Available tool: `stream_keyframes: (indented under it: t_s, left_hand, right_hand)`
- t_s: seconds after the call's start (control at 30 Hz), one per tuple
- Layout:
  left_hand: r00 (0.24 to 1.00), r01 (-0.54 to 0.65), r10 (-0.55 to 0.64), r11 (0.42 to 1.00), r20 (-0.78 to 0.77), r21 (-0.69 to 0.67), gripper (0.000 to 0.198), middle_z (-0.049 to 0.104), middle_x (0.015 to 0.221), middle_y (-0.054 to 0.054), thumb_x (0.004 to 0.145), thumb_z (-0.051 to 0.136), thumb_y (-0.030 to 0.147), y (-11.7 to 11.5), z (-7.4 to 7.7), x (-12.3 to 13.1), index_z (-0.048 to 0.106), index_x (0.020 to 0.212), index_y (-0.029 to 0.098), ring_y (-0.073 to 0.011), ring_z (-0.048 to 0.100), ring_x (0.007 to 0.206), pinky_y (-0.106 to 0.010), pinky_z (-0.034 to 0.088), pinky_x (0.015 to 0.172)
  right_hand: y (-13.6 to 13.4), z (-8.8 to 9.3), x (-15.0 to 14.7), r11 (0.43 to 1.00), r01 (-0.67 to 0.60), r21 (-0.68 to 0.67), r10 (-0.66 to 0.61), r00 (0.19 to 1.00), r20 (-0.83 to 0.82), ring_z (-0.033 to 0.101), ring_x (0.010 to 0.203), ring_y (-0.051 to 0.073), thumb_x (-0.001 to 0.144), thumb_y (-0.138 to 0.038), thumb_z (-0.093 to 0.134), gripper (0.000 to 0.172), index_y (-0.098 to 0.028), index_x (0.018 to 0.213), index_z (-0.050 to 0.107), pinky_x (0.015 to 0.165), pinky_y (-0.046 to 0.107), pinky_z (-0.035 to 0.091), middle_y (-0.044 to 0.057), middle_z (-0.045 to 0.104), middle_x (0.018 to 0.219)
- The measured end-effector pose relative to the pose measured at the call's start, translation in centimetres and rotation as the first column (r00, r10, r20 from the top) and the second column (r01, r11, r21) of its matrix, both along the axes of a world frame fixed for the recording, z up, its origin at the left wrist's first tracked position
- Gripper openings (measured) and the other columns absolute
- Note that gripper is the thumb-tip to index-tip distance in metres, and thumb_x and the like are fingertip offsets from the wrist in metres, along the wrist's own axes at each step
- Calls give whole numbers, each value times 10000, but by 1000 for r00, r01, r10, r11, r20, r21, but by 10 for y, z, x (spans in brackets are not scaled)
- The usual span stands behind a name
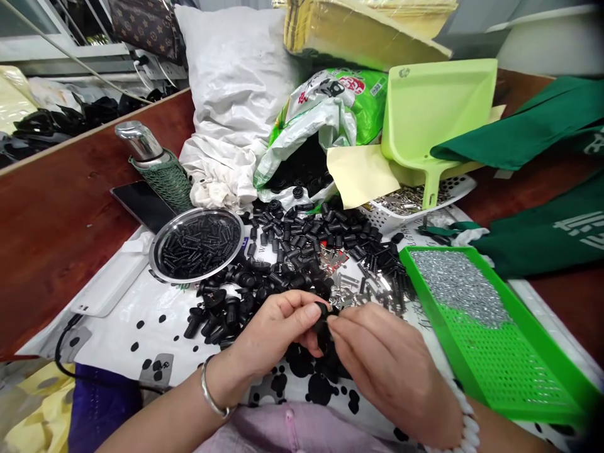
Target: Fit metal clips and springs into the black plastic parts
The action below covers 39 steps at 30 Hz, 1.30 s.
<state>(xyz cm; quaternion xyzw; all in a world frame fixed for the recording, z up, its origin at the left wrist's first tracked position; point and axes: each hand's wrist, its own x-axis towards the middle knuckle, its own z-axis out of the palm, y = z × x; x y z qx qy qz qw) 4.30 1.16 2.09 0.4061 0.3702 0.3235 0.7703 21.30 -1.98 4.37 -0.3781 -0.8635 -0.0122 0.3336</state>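
Note:
My left hand (278,327) pinches a small black plastic part (322,309) between thumb and fingers. Against the same part, the fingertips of my right hand (391,362) are pressed together; whatever they grip is too small and hidden to name. Just beyond my hands lies a loose heap of black cylindrical plastic parts (302,236). Small flat metal pieces (353,286) are scattered beside the heap, above my right hand. Below my fingers, more black parts (333,365) are partly covered by my hands.
Black screws or springs fill a round metal dish (155,264) at left. A green tray (500,371) holding small silvery pieces stands at right. Behind are an open bag (283,145) of black parts, a light-green dustpan (438,107), a white basket (396,217) and a netted flask (163,176).

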Motion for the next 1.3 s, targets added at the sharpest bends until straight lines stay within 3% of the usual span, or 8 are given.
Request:
stream_keyframes:
  t_s: [0.1,0.23,0.43,0.53,0.8,0.97,1.13,1.3]
  left_hand:
    - [997,51,-50,998,-63,25,426,558,579,-13,773,557,534,0,0,1,608,793,111,-88,541,473,-180,441,478]
    - [996,66,-66,998,-64,-2,421,583,610,-24,799,521,533,2,1,2,599,814,119,-92,557,459,-175,431,455]
    - [997,77,-76,996,-30,53,452,609,669,-36,761,570,539,2,3,0,606,956,133,-100,567,496,-193,442,489]
    - [993,102,-96,990,-62,93,449,599,654,-28,737,631,484,2,5,-2,599,1007,127,-114,574,558,-218,467,552]
    - [953,203,-158,966,-259,158,399,563,589,-22,824,495,501,4,5,-6,594,746,122,-107,519,523,-212,417,525]
    - [882,310,-176,915,-438,258,479,516,544,-9,902,331,474,4,9,-14,588,702,124,-104,480,518,-212,376,523]
    - [849,440,-294,855,-440,276,318,500,650,9,871,452,416,6,17,-24,576,846,124,-87,439,556,-188,344,496]
    - [812,436,-110,767,-573,471,163,519,710,11,880,462,226,5,14,-26,592,841,137,-80,451,606,-185,366,559]
  right_hand:
    - [4,-2,1,996,-91,-24,91,996,0,595,697,183,864,-90,413,196,-133,949,584,621,320,498,85,654,773]
    - [12,-1,5,941,-206,-267,144,962,-231,611,752,138,869,-113,457,203,-179,1000,597,665,263,513,51,663,844]
    - [16,-6,11,738,-226,-636,-147,866,-478,631,643,120,839,-206,556,79,-200,870,629,578,211,520,9,674,736]
    - [17,-10,11,662,-237,-711,-235,835,-498,616,614,114,806,-244,603,65,-189,830,628,552,198,510,4,663,722]
    - [21,-15,4,803,-211,-557,-112,865,-490,591,769,150,814,-151,567,58,-193,800,604,683,273,502,33,601,813]
    - [25,-14,0,789,-275,-550,-87,835,-544,603,881,155,804,-138,573,68,-196,812,608,778,285,502,48,622,949]
    - [26,-14,1,752,-285,-594,-125,824,-552,614,880,164,805,-160,583,45,-199,799,605,801,307,500,47,642,949]
    - [25,-20,-1,775,-280,-567,-95,834,-543,605,862,154,799,-138,589,60,-196,814,595,767,285,510,41,617,930]
